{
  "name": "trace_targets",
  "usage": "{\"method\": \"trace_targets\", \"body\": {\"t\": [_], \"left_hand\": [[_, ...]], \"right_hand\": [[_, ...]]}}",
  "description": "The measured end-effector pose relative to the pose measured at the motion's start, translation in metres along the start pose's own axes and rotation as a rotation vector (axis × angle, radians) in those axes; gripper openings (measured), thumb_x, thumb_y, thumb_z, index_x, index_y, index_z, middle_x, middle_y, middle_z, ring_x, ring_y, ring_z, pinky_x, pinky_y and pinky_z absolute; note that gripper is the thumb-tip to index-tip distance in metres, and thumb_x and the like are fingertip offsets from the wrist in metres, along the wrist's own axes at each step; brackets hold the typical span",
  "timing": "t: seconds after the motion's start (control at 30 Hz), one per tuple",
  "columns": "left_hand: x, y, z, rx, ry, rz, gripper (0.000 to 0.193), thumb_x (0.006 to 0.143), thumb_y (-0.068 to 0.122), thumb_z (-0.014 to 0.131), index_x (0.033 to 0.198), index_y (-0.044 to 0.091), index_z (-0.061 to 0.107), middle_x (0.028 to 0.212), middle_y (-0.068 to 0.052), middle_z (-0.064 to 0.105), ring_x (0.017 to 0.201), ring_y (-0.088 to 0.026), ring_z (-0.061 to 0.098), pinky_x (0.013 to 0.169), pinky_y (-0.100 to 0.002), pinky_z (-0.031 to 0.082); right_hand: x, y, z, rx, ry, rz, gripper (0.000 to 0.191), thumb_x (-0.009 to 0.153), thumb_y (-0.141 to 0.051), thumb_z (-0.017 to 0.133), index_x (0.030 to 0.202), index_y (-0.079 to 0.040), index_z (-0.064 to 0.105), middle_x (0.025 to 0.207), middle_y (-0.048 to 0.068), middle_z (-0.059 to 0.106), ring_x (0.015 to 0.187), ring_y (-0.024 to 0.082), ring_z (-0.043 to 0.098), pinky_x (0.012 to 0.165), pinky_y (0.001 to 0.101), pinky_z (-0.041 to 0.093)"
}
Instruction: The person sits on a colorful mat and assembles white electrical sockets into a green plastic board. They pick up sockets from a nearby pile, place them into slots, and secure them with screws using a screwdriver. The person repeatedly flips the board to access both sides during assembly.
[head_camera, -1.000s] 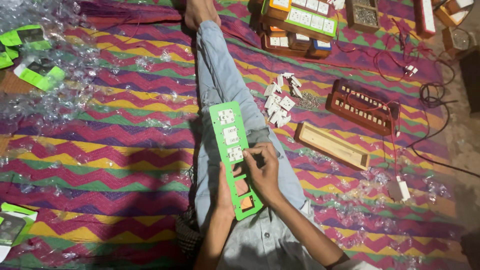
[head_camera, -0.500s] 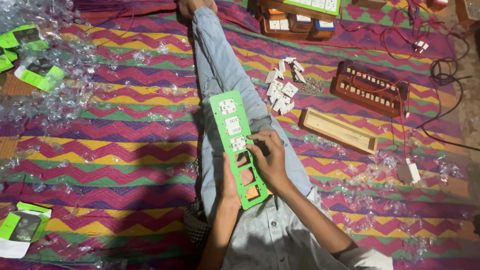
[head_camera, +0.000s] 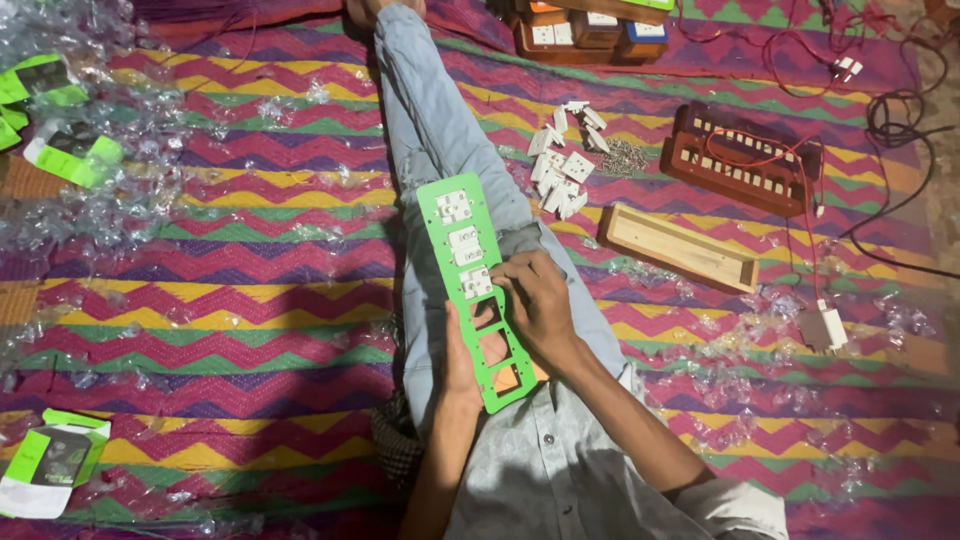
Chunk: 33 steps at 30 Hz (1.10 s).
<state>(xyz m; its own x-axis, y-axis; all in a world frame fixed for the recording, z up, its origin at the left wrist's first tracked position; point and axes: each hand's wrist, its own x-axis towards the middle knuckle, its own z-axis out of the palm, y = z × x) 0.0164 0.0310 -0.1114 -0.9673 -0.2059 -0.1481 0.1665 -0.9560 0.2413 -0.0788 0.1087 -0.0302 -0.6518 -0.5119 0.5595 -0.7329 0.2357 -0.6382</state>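
I sit on a striped mat with one leg in jeans (head_camera: 430, 120) stretched out ahead. A long green plastic panel (head_camera: 472, 285) with square cut-outs rests on my thigh. Three white socket modules (head_camera: 462, 243) fill its upper openings; the lower openings are bare. My left hand (head_camera: 462, 362) grips the panel from underneath at its lower left edge. My right hand (head_camera: 536, 305) lies on top of the panel, fingers pressing at the third white module.
A heap of white socket modules (head_camera: 562, 165) and small screws lies right of my knee. Beyond it are a long wooden box (head_camera: 680, 248), a brown wooden board with red wires (head_camera: 745, 160), and black cable. Clear plastic wrappers (head_camera: 110, 180) and green cartons (head_camera: 60, 155) litter the left.
My view has shifted slightly, so the panel sits lower and more central. My right hand stays at the third module, fingers pressing down; the left hand keeps its hold.
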Motion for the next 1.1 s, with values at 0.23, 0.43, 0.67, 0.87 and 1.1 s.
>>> {"method": "trace_targets", "body": {"t": [0.23,0.43,0.67,0.87,1.1], "left_hand": [[0.0,0.001,0.002,-0.013,0.002,0.005,0.077,0.102,0.061,0.046,0.152,0.003,0.04,0.142,-0.015,0.054,0.132,-0.027,0.054,0.115,-0.043,0.043],[-0.001,0.0,-0.001,-0.032,-0.01,-0.026,0.077,0.103,0.062,0.048,0.154,0.005,0.04,0.138,-0.014,0.055,0.128,-0.027,0.054,0.11,-0.044,0.046],[-0.003,0.001,0.001,-0.003,0.04,-0.027,0.081,0.098,0.064,0.052,0.152,0.005,0.039,0.139,-0.015,0.054,0.129,-0.028,0.054,0.11,-0.045,0.046],[-0.004,-0.001,0.002,0.032,0.064,-0.018,0.082,0.099,0.064,0.051,0.153,0.004,0.038,0.144,-0.014,0.051,0.133,-0.027,0.052,0.113,-0.044,0.043],[-0.004,0.001,0.001,0.067,0.11,-0.031,0.083,0.1,0.065,0.045,0.152,0.001,0.038,0.144,-0.015,0.051,0.132,-0.027,0.052,0.11,-0.041,0.044]], "right_hand": [[-0.005,-0.001,0.001,0.061,0.019,0.123,0.018,0.087,0.003,0.074,0.104,-0.003,0.073,0.097,0.012,0.063,0.091,0.028,0.064,0.078,0.0361,0.052],[-0.005,0.004,-0.001,0.123,0.008,0.256,0.01,0.087,0.001,0.075,0.096,-0.003,0.074,0.097,0.012,0.065,0.092,0.026,0.066,0.08,0.0341,0.053],[-0.004,0.0,-0.004,0.048,-0.023,0.104,0.014,0.089,0.003,0.072,0.101,-0.003,0.072,0.098,0.013,0.062,0.094,0.03,0.064,0.081,0.0371,0.051],[-0.007,0.003,-0.008,-0.012,-0.047,0.032,0.02,0.088,0.002,0.075,0.107,-0.004,0.072,0.099,0.012,0.064,0.095,0.031,0.064,0.082,0.0389,0.051],[-0.011,0.008,-0.001,0.11,-0.001,0.199,0.018,0.088,-0.002,0.077,0.105,-0.006,0.074,0.1,0.01,0.066,0.095,0.027,0.067,0.08,0.0347,0.054]]}}
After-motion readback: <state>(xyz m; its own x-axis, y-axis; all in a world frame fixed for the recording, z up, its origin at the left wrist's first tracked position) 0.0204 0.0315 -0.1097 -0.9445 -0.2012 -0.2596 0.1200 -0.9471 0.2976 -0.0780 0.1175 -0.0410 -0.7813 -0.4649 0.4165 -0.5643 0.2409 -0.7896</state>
